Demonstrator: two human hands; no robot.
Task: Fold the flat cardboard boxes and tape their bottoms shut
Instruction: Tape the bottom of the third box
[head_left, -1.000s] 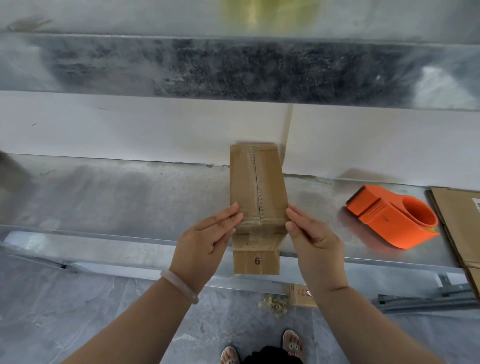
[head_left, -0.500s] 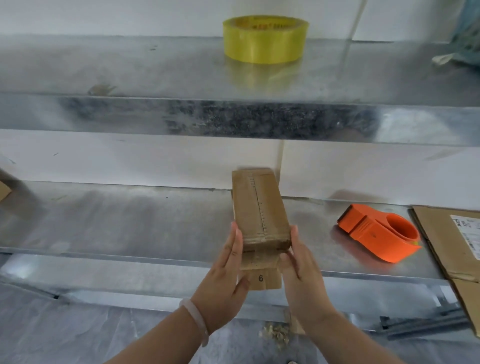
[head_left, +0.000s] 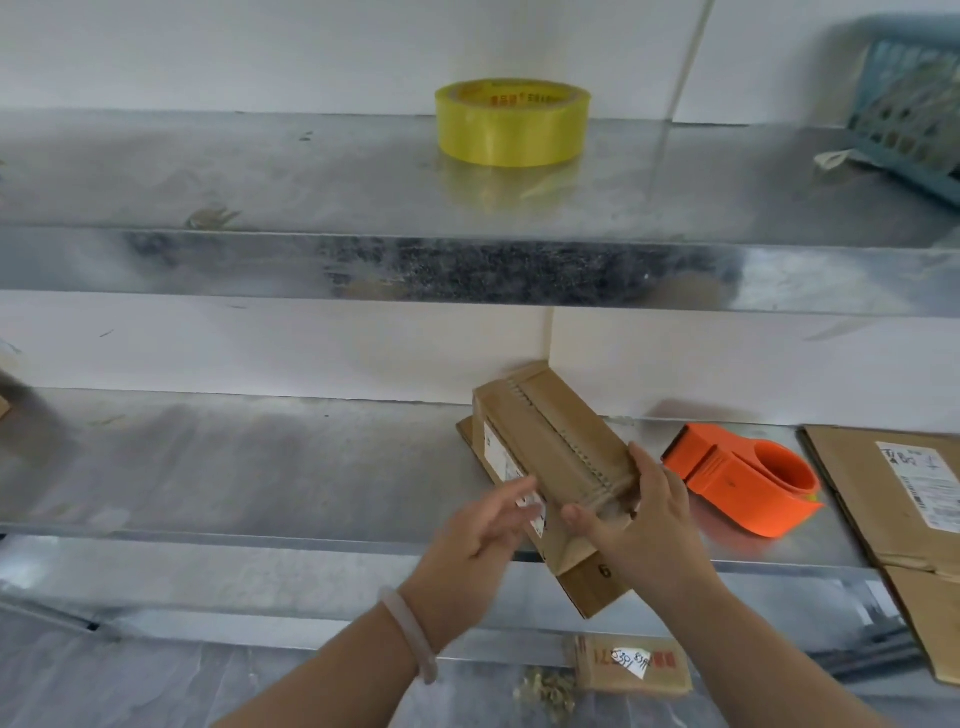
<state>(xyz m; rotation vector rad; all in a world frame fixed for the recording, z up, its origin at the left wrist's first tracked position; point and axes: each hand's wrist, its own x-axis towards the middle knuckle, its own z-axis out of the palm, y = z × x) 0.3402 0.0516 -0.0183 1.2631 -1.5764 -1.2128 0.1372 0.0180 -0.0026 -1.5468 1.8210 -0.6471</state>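
A small folded cardboard box (head_left: 550, 447) lies on the lower metal shelf (head_left: 234, 467), turned at an angle, its taped seam facing up and a flap marked 6 hanging over the shelf's front edge. My right hand (head_left: 639, 525) grips the box's near end, thumb along the front and fingers on the right side. My left hand (head_left: 483, 530) hovers blurred just left of the box with straight fingers, near its white label; contact cannot be told. An orange tape dispenser (head_left: 748, 486) sits right of the box.
A yellow tape roll (head_left: 511, 122) stands on the upper shelf (head_left: 311, 182). A blue basket (head_left: 914, 98) is at the upper right. Flat cardboard sheets (head_left: 893, 499) lie at the right end of the lower shelf. A small labelled carton (head_left: 634, 665) lies on the floor.
The box has swung so its near end points right and a side with a label shows. My left hand has come off the box's side. The camera has tilted upward.
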